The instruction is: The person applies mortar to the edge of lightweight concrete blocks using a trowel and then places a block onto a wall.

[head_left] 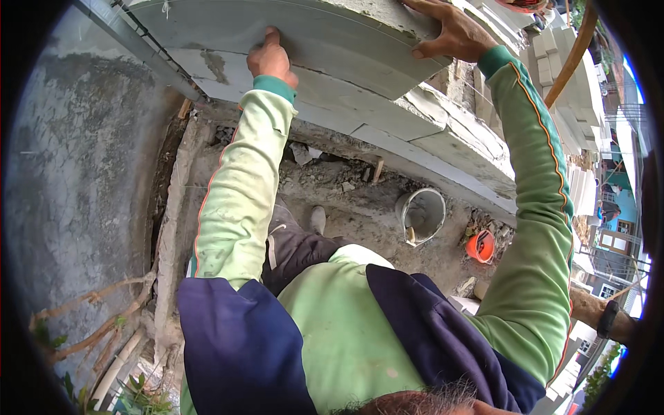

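A long grey concrete block (332, 36) lies on the top course of a block wall at the upper middle. My left hand (271, 61) is against its front face, one digit stretched up along the surface and the other fingers curled in, with nothing seen in them. At the block's right end, my right hand (453, 31) grips the upper edge, thumb on the front face and fingers over the top. Beneath it runs a lower course of pale blocks (332, 97). A thin string (353, 17) passes along the top edge.
A metal upright (142, 48) stands at the wall's left end, beside a rough grey wall (83, 138). Below lie a mortar-stained bucket (422, 216), an orange bucket (480, 246) and rubble. Stacked white blocks (564, 83) and a wooden pole (573, 52) are at right.
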Demonstrator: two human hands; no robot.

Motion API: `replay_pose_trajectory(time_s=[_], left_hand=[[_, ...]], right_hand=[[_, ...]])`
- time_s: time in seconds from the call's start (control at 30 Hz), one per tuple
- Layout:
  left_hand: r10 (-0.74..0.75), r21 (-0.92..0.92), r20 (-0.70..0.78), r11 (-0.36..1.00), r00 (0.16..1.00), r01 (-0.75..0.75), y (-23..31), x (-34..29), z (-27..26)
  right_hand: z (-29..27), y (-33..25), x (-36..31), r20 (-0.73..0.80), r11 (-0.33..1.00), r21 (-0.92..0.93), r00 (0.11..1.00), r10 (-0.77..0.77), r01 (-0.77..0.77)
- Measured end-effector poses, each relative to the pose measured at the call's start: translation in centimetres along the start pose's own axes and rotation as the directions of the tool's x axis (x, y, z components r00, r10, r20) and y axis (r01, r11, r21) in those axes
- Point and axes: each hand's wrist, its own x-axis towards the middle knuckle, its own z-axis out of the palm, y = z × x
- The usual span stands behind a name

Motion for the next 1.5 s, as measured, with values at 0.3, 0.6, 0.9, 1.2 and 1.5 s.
replay_pose_trajectory(time_s=[0.3,0.6,0.9,1.2,1.5], left_hand=[[0.063,0.068,0.050,0.995,0.997,-0.066,-1.1,-0.2,0.0],[0.045,0.101,0.127,0.993,0.991,-0.058,-1.6,-2.9,-1.1],[0.059,0.520,0.497,0.779,0.866,-0.352,-9.2,4.9,-16.7],[-0.312,0.937,0.146,0.347,0.939,-0.030,-3.8,15.5,-60.5],[-0.530,0.973,-0.211,-0.191,0.822,0.126,-4.2,16.4,-92.0]], right_hand=[[2.2,2.9,-0.2,-0.108,0.988,-0.081,0.985,-0.138,0.130],[0.0,-1.1,-0.7,0.032,0.999,0.021,0.999,0.027,-0.028],[0.0,-3.0,2.4,0.051,0.993,-0.035,0.992,0.116,-0.114],[2.4,-13.0,14.8,-0.150,0.942,-0.192,0.957,0.249,-0.276],[3.2,-21.3,25.5,-0.070,0.756,-0.327,0.812,0.579,-0.567]])
